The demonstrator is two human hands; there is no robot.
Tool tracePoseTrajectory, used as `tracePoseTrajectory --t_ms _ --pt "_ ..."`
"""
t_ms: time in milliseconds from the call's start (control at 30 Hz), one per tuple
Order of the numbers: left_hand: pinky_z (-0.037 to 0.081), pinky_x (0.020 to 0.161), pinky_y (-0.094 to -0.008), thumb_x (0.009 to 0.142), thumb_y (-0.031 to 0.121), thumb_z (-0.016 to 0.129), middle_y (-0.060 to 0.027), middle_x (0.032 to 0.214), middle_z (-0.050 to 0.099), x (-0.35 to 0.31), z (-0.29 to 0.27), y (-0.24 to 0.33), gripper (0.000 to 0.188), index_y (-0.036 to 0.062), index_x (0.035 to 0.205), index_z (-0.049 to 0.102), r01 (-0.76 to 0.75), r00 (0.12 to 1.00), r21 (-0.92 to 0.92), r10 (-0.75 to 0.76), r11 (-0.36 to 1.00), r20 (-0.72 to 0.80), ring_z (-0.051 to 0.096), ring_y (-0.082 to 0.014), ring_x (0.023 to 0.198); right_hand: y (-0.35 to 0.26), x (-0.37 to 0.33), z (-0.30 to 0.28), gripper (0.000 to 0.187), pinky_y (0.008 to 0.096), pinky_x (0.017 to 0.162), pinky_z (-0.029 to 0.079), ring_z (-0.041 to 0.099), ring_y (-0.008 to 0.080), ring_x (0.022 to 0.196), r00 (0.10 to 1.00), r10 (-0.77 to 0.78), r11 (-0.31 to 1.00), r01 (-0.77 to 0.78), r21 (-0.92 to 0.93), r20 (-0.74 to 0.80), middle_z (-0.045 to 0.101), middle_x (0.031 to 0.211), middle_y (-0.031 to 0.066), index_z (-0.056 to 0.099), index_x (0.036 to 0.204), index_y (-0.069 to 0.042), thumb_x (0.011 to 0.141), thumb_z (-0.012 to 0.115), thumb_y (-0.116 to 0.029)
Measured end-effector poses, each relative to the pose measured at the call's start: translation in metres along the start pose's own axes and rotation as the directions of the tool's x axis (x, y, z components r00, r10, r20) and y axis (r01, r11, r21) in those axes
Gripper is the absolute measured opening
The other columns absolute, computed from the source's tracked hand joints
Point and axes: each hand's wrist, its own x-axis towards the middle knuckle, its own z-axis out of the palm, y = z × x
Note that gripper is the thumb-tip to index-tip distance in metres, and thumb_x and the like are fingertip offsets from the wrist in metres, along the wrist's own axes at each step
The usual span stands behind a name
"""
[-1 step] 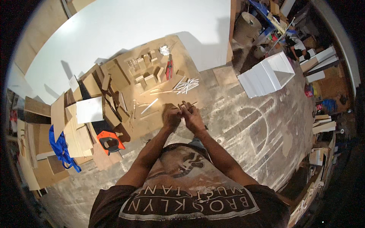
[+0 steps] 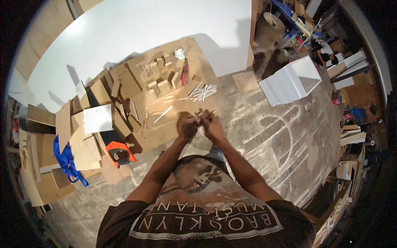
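My left hand (image 2: 188, 127) and my right hand (image 2: 213, 128) meet in front of me, over the near edge of a brown board (image 2: 165, 134). Both are closed, fingertips together. The tip of a thin stick (image 2: 212, 111) pokes out past my right fingers; the rest is hidden. What my left fingers pinch is too small to make out. Just beyond lies a pile of white sticks (image 2: 203, 91), with a single white stick (image 2: 163, 114) to the left. Further off are red-handled pliers (image 2: 185, 73) and several small wooden blocks (image 2: 164, 86).
Offcuts of board (image 2: 87, 153) and a white square sheet (image 2: 97, 118) heap up at left, near an orange-handled saw (image 2: 120, 153) and a blue bag (image 2: 68, 163). A large white panel (image 2: 157, 25) lies beyond. A white box (image 2: 285, 82) stands right; another person (image 2: 324, 51) is farther back.
My right hand has turned slightly and its fingers have shifted against my left, a little blurred. The sticks, pliers and blocks lie as before.
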Motion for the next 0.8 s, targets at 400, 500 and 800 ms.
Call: tracePoseTrajectory --t_ms 400,500,800 --pt "0.050 0.078 -0.0429 0.066 0.009 0.075 -0.0136 0.072 0.066 0.010 -0.008 0.029 0.006 0.0085 0.061 0.070 -0.042 0.999 0.010 0.042 0.999 -0.003 0.063 -0.0323 0.081 0.063 -0.015 0.003 0.050 0.0504 0.102 0.048 0.056 0.0413 0.122 0.948 0.315 0.948 -0.317 0.033 0.051 0.059 0.137 0.0244 0.060 0.141 -0.014 0.092 0.056 0.000" --pt "0.050 0.078 -0.0431 0.065 0.008 0.074 -0.0141 0.073 0.066 0.007 -0.001 0.015 0.005 0.0075 0.063 0.070 -0.063 0.997 -0.035 0.062 0.997 -0.040 0.063 -0.0335 0.081 0.019 -0.020 0.026 0.051 0.0501 0.104 0.046 0.057 0.0403 0.121 0.996 -0.021 0.999 0.018 -0.033 -0.084 0.059 0.139 0.0227 0.058 0.142 -0.013 0.093 0.055 -0.001" --pt "0.050 0.079 -0.0461 0.065 0.003 0.074 -0.0136 0.074 0.064 0.000 -0.001 0.018 0.007 0.0065 0.068 0.068 0.029 0.999 -0.119 -0.033 0.993 -0.027 0.063 -0.0347 0.083 0.055 0.000 -0.020 0.055 0.0526 0.107 0.045 0.051 0.0447 0.127 0.968 0.238 0.971 -0.238 -0.008 0.084 0.054 0.145 0.0226 0.049 0.149 -0.011 0.094 0.055 -0.008"
